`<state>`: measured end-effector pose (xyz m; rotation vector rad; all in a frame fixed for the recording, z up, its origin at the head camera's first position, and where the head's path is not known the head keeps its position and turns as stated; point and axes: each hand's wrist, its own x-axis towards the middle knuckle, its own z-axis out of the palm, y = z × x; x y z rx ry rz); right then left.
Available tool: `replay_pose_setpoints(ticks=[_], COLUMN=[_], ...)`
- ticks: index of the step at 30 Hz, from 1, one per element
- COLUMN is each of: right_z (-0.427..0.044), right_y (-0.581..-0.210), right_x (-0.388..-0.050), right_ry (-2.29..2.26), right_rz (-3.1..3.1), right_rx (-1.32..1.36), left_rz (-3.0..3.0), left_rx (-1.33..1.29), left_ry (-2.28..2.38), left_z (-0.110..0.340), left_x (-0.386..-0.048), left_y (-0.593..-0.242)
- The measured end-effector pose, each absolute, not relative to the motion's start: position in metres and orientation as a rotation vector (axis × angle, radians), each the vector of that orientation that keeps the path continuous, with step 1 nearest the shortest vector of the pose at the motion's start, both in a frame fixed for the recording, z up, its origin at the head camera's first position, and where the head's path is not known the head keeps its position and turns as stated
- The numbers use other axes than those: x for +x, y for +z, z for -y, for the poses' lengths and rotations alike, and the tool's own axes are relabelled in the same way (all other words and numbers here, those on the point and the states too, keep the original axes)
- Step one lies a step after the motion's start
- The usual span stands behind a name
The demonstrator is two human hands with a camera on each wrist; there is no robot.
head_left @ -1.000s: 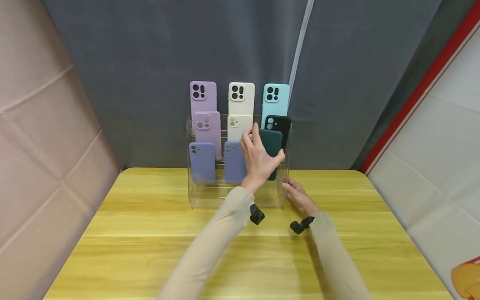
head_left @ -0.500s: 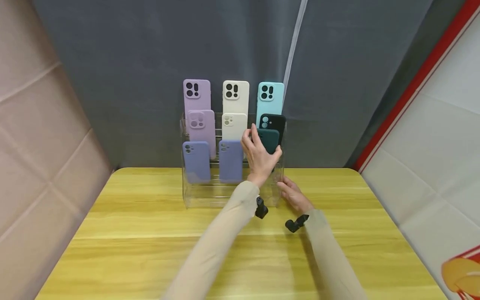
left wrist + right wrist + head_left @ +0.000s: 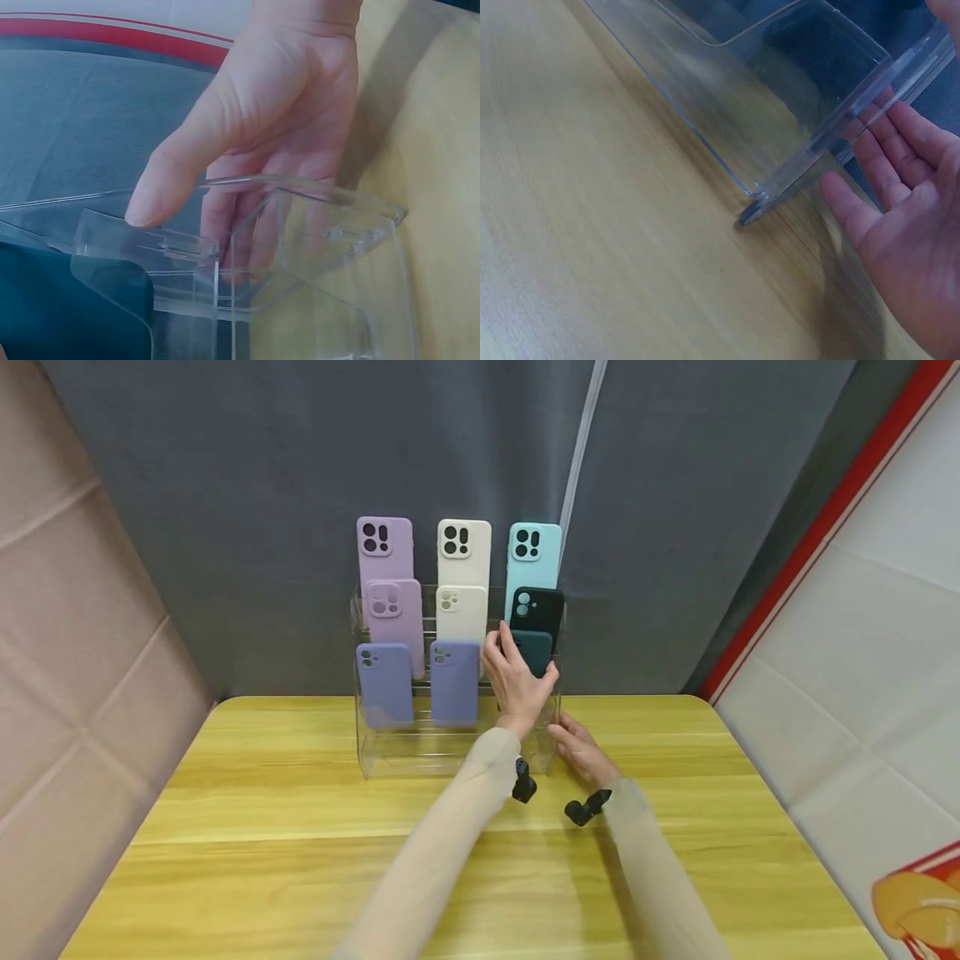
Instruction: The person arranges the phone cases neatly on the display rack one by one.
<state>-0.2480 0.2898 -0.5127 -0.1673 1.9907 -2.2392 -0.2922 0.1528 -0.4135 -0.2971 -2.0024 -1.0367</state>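
Note:
In the head view my left hand (image 3: 517, 689) grips a dark green phone case (image 3: 534, 653) by its sides, at the right end of a clear acrylic tiered stand (image 3: 386, 766). The palm hides the lower part of the case. A black phone case (image 3: 551, 606) stands right behind it. My right hand (image 3: 585, 753) holds the stand's right side panel. The left wrist view shows its thumb (image 3: 154, 199) over the panel edge and its fingers seen through the plastic. In the right wrist view the fingers (image 3: 892, 150) lie along the outer side.
Two periwinkle cases (image 3: 385, 685) fill the front tier's left and middle. Behind them stand lilac cases (image 3: 393, 627), cream cases (image 3: 463, 572) and a turquoise case (image 3: 534, 577). The stand rests on a wooden table (image 3: 300, 827) before a grey curtain (image 3: 285, 527).
My left hand has lowered the dark green case in front of the black one. The right hand stays at the stand's side. The head view has shifted slightly.

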Motion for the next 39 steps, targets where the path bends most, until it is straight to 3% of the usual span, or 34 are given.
replay_pose_setpoints(ticks=[23,39], right_z=[-0.286,-0.285], right_y=[-0.513,-0.515], right_x=[-0.248,-0.256], right_ry=[-2.201,-2.207], right_rz=[-2.019,-1.988], right_rx=[-0.125,-0.172], left_rz=[2.122,2.287], left_rx=[-0.258,-0.134], left_ry=[-0.917,-0.883], left_z=[-0.151,-0.148], left_x=[-0.290,-0.286], left_y=[-0.430,-0.420])
